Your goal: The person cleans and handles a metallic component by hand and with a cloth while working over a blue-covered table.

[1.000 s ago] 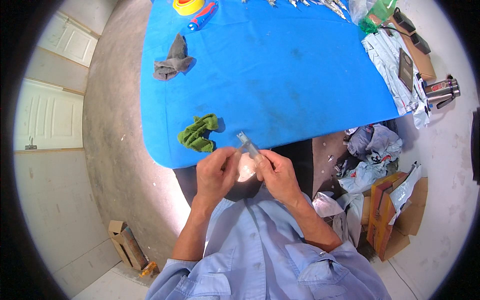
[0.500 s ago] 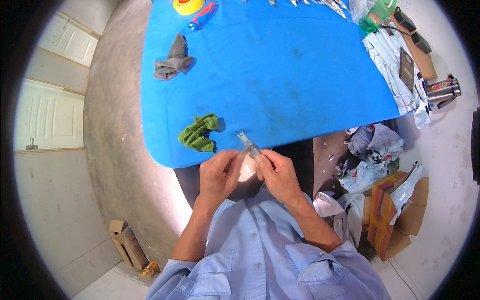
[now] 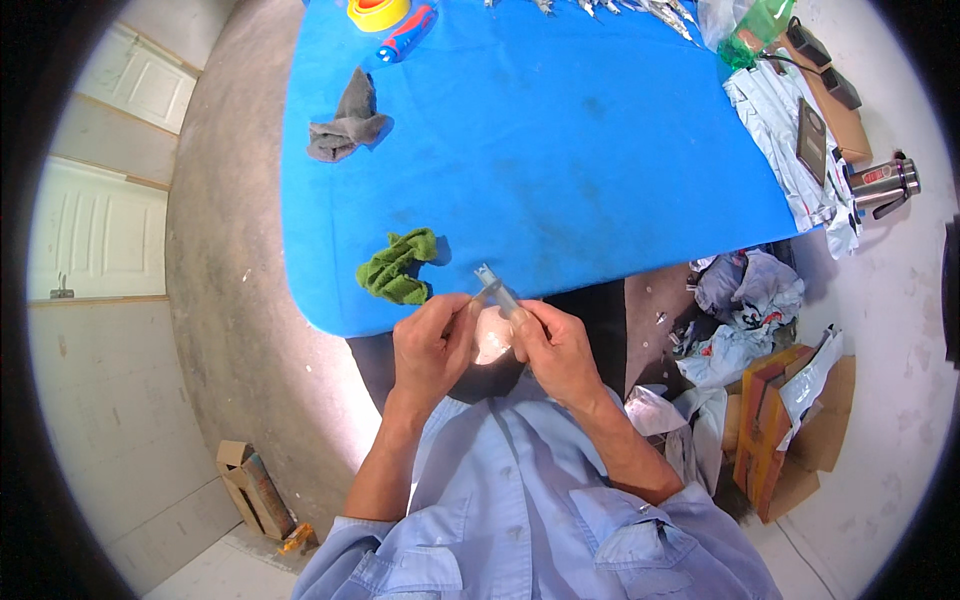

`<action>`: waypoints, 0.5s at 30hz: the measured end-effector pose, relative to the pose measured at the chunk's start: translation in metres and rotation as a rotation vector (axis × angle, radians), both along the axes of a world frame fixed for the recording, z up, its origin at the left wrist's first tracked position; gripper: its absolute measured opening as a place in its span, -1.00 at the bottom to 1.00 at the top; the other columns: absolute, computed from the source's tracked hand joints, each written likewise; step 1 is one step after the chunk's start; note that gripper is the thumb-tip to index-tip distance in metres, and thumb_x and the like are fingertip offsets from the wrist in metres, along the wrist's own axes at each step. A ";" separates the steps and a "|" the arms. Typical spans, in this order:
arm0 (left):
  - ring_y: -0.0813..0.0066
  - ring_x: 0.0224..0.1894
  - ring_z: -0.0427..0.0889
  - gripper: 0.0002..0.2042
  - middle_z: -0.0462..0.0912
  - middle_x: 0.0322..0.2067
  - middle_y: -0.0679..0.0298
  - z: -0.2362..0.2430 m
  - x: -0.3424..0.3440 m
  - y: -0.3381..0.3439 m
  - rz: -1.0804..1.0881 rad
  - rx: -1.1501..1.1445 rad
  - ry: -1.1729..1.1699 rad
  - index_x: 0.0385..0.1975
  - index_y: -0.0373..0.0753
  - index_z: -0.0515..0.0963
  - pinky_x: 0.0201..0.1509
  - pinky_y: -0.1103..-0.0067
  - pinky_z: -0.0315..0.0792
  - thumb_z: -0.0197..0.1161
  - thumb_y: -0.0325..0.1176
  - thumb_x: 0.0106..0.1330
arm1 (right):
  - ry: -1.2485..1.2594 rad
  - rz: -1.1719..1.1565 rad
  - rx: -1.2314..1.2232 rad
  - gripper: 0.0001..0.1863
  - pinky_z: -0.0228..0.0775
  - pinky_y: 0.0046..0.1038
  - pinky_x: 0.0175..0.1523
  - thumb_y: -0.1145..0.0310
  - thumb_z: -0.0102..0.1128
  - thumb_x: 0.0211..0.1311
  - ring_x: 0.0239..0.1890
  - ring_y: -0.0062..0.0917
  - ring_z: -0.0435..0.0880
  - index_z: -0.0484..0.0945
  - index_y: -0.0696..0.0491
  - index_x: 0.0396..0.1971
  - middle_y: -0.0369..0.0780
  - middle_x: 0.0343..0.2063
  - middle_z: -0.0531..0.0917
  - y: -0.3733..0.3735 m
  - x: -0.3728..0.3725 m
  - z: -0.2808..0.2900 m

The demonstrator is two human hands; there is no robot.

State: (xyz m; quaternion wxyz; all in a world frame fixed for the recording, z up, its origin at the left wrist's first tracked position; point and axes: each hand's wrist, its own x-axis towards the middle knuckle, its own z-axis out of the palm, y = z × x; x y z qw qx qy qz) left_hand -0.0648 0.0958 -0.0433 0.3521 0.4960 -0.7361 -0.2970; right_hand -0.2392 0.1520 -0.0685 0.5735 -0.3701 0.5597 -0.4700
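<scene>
Just past the table's near edge, my right hand [image 3: 558,350] pinches a slim, pale grey, tube-like part [image 3: 504,296] between thumb and fingers. Its forked tip points away from me, over the blue cloth. My left hand [image 3: 432,345] is closed beside it, thumb against curled fingers. From its fingertips a thin translucent strip [image 3: 485,294] reaches to the side of the part; whether the two are joined, I cannot tell. A crumpled green cloth [image 3: 397,266] lies on the table ahead of my left hand.
On the blue-covered table [image 3: 540,150] lie a grey cloth [image 3: 347,117], a yellow tape roll [image 3: 378,12] and a red-blue tool handle [image 3: 405,34]. Several silvery parts [image 3: 640,8] lie at the far edge. Right of me are a steel flask [image 3: 880,185], plastic bags [image 3: 745,290] and an open carton [image 3: 770,430].
My left hand has shifted slightly left, and the thin strip at its fingertips now stands a little away from the part. My right hand has barely moved.
</scene>
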 end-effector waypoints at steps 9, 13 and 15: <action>0.44 -0.61 0.60 -0.94 0.61 -0.55 0.17 -0.012 -0.001 0.006 -0.021 -0.037 0.049 -0.27 -0.33 0.65 -0.52 0.54 0.41 0.42 -0.58 0.36 | -0.026 -0.007 0.001 -0.68 0.13 -0.61 -0.44 0.26 0.11 0.66 -0.52 -0.80 0.32 0.68 0.23 -0.05 -0.43 -0.56 0.48 0.000 0.000 0.002; 0.61 -0.58 0.57 -0.93 0.63 -0.58 0.22 -0.005 -0.002 0.001 -0.001 -0.025 0.043 -0.27 -0.33 0.69 -0.52 0.61 0.39 0.43 -0.48 0.44 | -0.051 -0.006 0.017 -0.68 0.09 -0.61 -0.46 0.25 0.11 0.66 -0.53 -0.81 0.30 0.68 0.22 -0.07 -0.44 -0.56 0.47 0.001 -0.001 -0.003; 0.62 -0.58 0.57 -0.92 0.62 -0.59 0.22 -0.005 -0.002 0.003 -0.043 -0.077 0.004 -0.27 -0.33 0.69 -0.52 0.60 0.40 0.43 -0.47 0.44 | -0.062 -0.012 0.020 -0.68 0.08 -0.60 -0.46 0.25 0.10 0.66 -0.53 -0.81 0.29 0.68 0.22 -0.08 -0.44 -0.57 0.46 0.001 -0.001 -0.004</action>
